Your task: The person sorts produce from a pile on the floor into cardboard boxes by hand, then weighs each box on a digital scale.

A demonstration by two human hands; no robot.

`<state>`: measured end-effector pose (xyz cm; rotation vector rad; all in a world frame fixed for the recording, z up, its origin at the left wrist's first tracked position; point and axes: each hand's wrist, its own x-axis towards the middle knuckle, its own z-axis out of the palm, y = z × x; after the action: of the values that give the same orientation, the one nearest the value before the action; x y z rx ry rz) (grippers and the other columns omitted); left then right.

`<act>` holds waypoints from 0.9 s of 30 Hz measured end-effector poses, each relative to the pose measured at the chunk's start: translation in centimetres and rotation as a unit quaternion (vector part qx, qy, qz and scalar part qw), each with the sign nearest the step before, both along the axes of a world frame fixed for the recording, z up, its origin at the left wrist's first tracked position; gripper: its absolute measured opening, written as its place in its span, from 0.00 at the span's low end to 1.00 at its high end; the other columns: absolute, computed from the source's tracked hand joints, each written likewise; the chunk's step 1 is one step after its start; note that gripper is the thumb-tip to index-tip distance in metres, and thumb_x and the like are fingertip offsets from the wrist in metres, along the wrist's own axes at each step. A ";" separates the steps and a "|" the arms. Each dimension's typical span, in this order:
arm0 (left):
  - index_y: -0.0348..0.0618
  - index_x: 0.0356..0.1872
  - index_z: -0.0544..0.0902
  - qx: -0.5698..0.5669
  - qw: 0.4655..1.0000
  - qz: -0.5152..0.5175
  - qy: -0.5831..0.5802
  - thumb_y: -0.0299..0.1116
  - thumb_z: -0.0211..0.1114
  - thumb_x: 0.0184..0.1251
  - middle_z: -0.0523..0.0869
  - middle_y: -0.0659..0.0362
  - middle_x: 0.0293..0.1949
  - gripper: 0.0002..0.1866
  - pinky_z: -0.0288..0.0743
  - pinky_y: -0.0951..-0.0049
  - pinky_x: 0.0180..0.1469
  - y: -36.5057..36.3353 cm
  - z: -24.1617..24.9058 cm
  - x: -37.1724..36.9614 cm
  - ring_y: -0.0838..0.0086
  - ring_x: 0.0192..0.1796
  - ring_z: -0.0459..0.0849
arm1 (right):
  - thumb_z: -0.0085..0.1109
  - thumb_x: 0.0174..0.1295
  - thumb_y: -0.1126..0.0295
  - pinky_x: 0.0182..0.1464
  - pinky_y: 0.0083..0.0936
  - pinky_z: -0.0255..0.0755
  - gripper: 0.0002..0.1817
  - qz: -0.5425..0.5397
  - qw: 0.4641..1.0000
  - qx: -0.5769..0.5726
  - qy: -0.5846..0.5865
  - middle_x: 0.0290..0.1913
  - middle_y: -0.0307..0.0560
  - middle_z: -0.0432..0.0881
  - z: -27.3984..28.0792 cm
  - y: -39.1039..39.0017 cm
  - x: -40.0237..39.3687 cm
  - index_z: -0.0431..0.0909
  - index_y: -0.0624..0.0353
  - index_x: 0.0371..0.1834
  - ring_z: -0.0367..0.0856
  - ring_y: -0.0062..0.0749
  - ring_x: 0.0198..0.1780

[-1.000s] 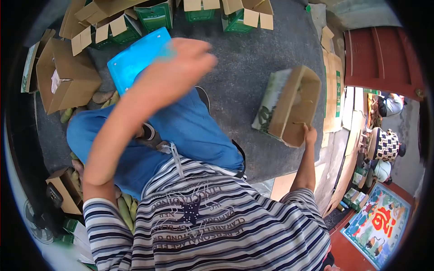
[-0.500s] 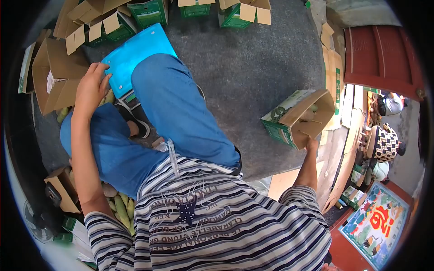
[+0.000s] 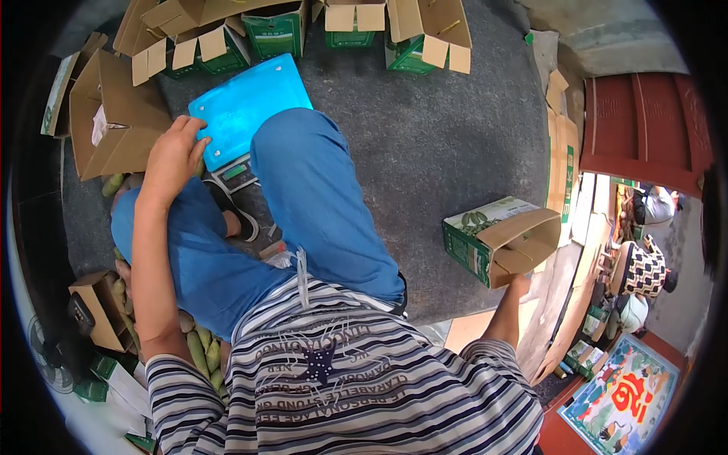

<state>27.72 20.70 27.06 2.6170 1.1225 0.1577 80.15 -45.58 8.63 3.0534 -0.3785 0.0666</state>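
Observation:
My left hand [image 3: 174,157] is at the near left edge of a bright blue scale platform [image 3: 250,106], its slightly bent fingers touching the edge and thumb apart. Under the platform a small display [image 3: 236,171] shows. On the right, my right hand [image 3: 519,286] holds the lower open end of a green and white cardboard box [image 3: 485,235]. The box lies tilted, its brown opening facing right, and its fingers' grip is mostly hidden behind the cardboard. Between the hands is my bent knee [image 3: 296,144] in blue trousers.
Open green boxes [image 3: 274,34] line the far side. A brown carton [image 3: 121,114] stands at left, with long green vegetables [image 3: 199,350] near my hip. Flattened cardboard [image 3: 563,167] leans along the right. Beyond a red door [image 3: 644,125] are people and a bright painted sign [image 3: 626,394].
The view has shifted, so most things sit lower. My right hand has brought the box closer to me and turned it, showing more of its printed side. My left hand stays at the platform's edge.

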 end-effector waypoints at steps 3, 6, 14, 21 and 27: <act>0.39 0.42 0.78 0.008 1.000 -0.002 0.000 0.31 0.62 0.60 0.79 0.50 0.42 0.11 0.73 0.58 0.43 -0.1 0.0 0.4 0.52 0.42 0.79 | 0.50 0.63 0.62 0.58 0.38 0.67 0.21 0.192 0.967 0.055 -0.159 0.52 0.60 0.77 5.0 10.6 0.2 0.74 0.66 0.54 0.74 0.51 0.55; 0.39 0.42 0.78 0.000 1.000 -0.005 0.005 0.31 0.62 0.60 0.79 0.50 0.41 0.11 0.74 0.57 0.43 0.0 0.0 0.8 0.51 0.42 0.79 | 0.48 0.65 0.69 0.60 0.36 0.65 0.15 0.440 0.872 0.161 -0.141 0.53 0.54 0.77 6.8 24.1 1.6 0.76 0.60 0.53 0.73 0.48 0.56; 0.39 0.42 0.77 -0.011 1.000 0.004 0.025 0.31 0.62 0.61 0.78 0.49 0.41 0.11 0.72 0.56 0.43 -0.2 -0.2 0.3 0.51 0.42 0.79 | 0.52 0.62 0.64 0.56 0.39 0.70 0.13 0.639 0.739 0.212 0.014 0.61 0.55 0.71 7.8 57.8 -3.6 0.79 0.58 0.45 0.76 0.50 0.55; 0.39 0.40 0.77 -0.009 1.000 0.004 0.016 0.32 0.65 0.57 0.79 0.49 0.38 0.12 0.74 0.57 0.43 0.1 -0.9 -0.3 0.52 0.40 0.80 | 0.51 0.60 0.60 0.59 0.39 0.67 0.15 0.666 0.727 0.149 0.082 0.62 0.62 0.69 0.2 64.5 1.3 0.82 0.57 0.42 0.71 0.51 0.59; 0.38 0.42 0.78 -0.029 0.999 0.009 0.031 0.31 0.65 0.59 0.79 0.49 0.41 0.12 0.73 0.57 0.45 0.2 -0.3 0.4 0.52 0.43 0.80 | 0.53 0.59 0.64 0.51 0.41 0.71 0.14 0.689 0.716 0.087 0.065 0.42 0.60 0.78 4.4 60.5 -1.0 0.79 0.66 0.31 0.77 0.55 0.45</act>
<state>28.14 20.86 26.75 2.5775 1.1544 0.0461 79.19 14.91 13.05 2.6293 1.9598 -0.1223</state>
